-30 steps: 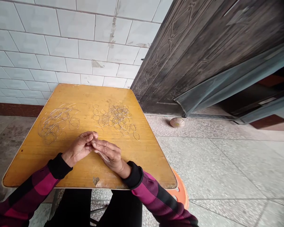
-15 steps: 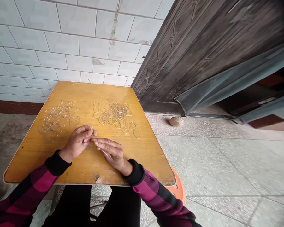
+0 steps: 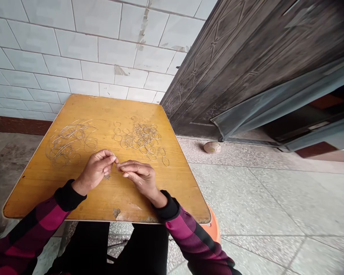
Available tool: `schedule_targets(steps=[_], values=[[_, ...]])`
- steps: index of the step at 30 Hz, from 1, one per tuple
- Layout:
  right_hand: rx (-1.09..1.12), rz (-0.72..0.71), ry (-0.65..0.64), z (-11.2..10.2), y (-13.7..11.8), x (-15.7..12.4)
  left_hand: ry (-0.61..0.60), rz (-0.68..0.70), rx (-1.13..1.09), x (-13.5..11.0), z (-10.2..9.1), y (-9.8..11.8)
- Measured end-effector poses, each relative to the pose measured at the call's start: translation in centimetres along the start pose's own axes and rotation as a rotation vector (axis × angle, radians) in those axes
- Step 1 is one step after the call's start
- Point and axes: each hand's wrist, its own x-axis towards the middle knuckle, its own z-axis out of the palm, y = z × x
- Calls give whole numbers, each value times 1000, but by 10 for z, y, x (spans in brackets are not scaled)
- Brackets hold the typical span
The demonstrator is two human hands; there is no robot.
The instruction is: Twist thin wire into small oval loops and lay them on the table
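Observation:
My left hand [image 3: 96, 168] is closed in a pinch over the near half of the wooden table, its fingertips on a thin wire that barely shows. Close beside it on the right, my right hand [image 3: 141, 177] has its fingers pressed together on the same wire, and a short glint of it shows by the palm. The fingertips of both hands nearly meet. Beyond my left hand lies a loose heap of thin curved wires [image 3: 71, 139]. Past my right hand is a pile of wire pieces bent into small linked-looking loops [image 3: 145, 135].
The yellow wooden table [image 3: 83, 208] stands against a white tiled wall [image 3: 83, 49]. An orange stool [image 3: 213, 225] shows under its right edge. To the right are a dark carved door [image 3: 200, 88], a grey curtain [image 3: 246, 110] and a ball [image 3: 212, 147] on the floor.
My right hand has shifted slightly right and its fingers have curled differently along the wire. My left hand keeps its pinch. The whole view has tilted a little.

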Motion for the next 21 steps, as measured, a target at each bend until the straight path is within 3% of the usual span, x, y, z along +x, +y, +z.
schedule_targets(steps=[4, 8, 16, 21], values=[[133, 164, 109, 2, 1, -2, 10, 73, 219, -1, -1, -4], [87, 179, 177, 6, 4, -2, 39, 129, 417, -2, 2, -4], [-725, 144, -68, -2, 18, 2, 119, 262, 710, 6, -5, -18], [-1122, 264, -292, 0, 16, 4, 129, 283, 861, 10, -10, -25]])
